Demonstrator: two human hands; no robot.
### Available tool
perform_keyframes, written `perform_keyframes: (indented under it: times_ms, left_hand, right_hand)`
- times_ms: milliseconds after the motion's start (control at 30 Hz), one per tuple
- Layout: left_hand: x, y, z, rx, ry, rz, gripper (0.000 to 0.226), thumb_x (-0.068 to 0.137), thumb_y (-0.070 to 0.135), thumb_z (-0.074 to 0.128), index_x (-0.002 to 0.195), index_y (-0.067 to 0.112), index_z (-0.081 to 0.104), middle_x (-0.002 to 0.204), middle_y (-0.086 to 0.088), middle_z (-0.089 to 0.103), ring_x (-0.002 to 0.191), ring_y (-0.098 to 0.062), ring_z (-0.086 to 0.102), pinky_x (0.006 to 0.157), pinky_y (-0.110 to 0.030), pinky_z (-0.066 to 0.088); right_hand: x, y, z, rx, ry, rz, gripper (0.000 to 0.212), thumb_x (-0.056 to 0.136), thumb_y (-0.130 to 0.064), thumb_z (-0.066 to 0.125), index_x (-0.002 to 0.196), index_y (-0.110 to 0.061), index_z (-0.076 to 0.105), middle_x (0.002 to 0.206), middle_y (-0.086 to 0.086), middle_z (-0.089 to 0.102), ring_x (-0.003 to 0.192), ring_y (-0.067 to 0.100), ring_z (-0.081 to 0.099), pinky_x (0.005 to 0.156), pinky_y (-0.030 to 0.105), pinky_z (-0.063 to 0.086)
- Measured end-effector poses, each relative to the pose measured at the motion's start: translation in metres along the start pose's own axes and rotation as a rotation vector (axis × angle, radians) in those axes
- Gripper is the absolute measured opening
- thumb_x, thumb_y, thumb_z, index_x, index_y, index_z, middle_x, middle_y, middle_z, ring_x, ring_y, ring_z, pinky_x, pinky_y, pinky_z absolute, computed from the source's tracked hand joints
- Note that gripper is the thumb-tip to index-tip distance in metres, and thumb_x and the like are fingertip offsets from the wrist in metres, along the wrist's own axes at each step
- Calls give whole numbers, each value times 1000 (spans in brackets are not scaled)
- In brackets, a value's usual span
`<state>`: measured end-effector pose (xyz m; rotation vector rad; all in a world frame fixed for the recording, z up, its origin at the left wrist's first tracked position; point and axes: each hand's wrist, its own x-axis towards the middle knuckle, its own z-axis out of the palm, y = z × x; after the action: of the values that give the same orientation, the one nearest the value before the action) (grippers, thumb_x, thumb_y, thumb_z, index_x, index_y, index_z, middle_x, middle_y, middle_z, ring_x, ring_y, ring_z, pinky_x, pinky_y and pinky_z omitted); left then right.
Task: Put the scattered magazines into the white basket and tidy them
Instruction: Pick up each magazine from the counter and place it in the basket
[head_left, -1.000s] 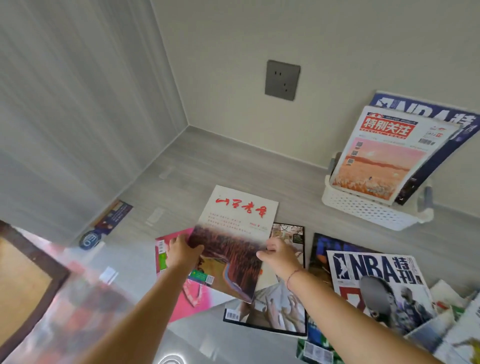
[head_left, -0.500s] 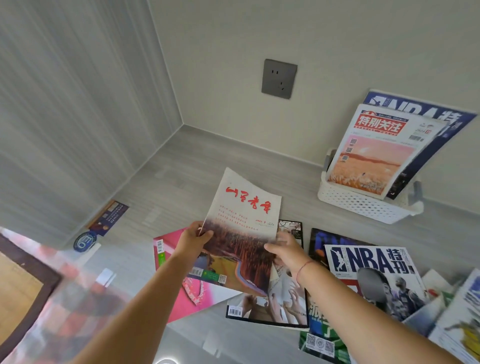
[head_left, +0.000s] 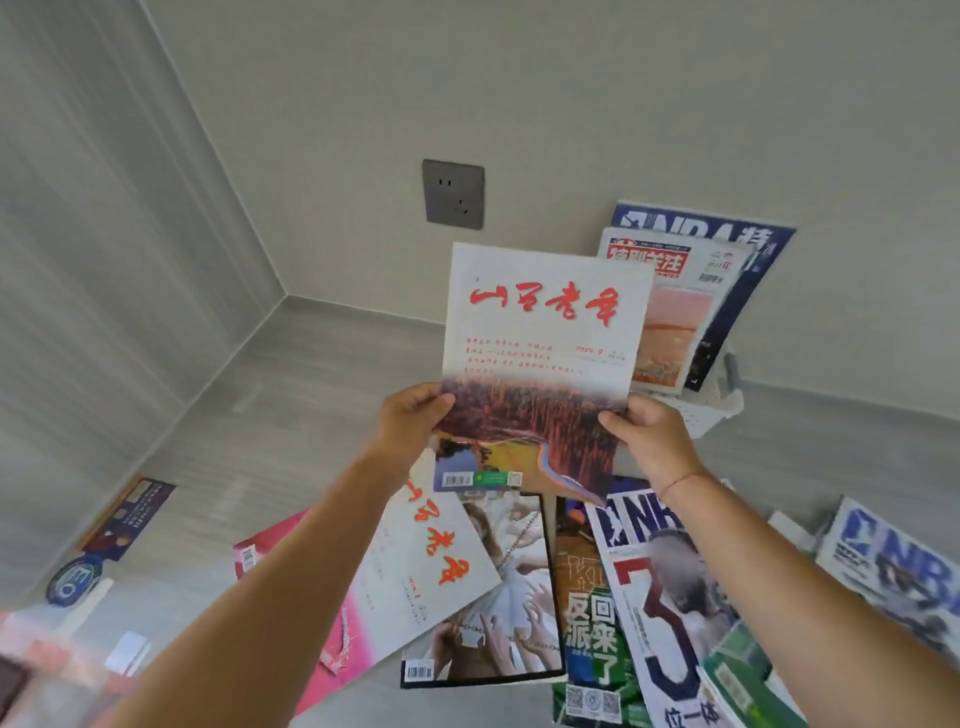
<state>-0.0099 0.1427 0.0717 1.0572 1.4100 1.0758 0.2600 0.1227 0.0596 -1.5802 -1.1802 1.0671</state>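
Fingers (head_left: 415, 402) of the left hand (head_left: 408, 431) are being curled round the lower left edge of the red-script magazine (head_left: 540, 332), thumb on the cover. The right hand (head_left: 652, 441) is being closed on the lower right edge in the same way. Both grips are being kept low, probably so the top edge is left free and the sheet is not being bent.

Magazine is being held upright, clear of the counter (head_left: 291, 415), just in front of the white basket (head_left: 711, 415), which is being partly hidden by it. 2 issues are already being carried there, leaning on the wall: a red-banner magazine (head_left: 675, 312) in front, a blue NBA magazine (head_left: 727, 228) behind. A matching tilt is being judged the aim, so covers stack flat.

At least 6 are being left loose below the forearms, overlapping: a pink magazine (head_left: 332, 623), a reaching-hands cover (head_left: 509, 597), a green magazine (head_left: 592, 623) and a number-3 NBA issue (head_left: 660, 597) among them. Task is being judged under half done.
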Motion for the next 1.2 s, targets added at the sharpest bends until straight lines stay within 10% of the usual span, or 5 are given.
perform_keyframes:
  times_ms: [167, 400, 967, 1200]
  left_hand:
    - [43, 61, 83, 37, -44, 161, 25, 83, 1, 64, 96, 22, 69, 81, 3, 68, 69, -5, 61, 62, -10, 52]
    - [100, 103, 175, 142, -73, 240, 20, 82, -1, 63, 99, 5, 72, 89, -6, 69, 79, -22, 64, 83, -40, 56]
    - [162, 25, 228, 430, 153, 100, 16, 78, 13, 70, 86, 15, 57, 86, 0, 61, 78, -21, 57, 59, -23, 42]
    - [159, 16, 228, 522, 103, 184, 22, 87, 12, 56, 107, 12, 65, 99, -5, 70, 78, -18, 55, 59, -22, 38]
  right_hand:
    - [46, -39, -79, -63, 196, -109, 20, 82, -1, 63, 77, -20, 63, 86, 10, 67, 83, 20, 60, 82, 41, 50]
    - [102, -52, -152, -218, 366, -140, 3, 82, -10, 66, 83, -7, 67, 71, 3, 60, 68, 18, 54, 64, 22, 40]
    - [163, 29, -146, -202, 332, 127, 6, 85, -13, 64, 89, -9, 64, 90, 12, 68, 89, 34, 65, 84, 48, 54]
    - [162, 31, -144, -269, 401, 79, 20, 87, -15, 62, 105, -8, 61, 107, 12, 66, 97, 28, 62, 78, 26, 42]
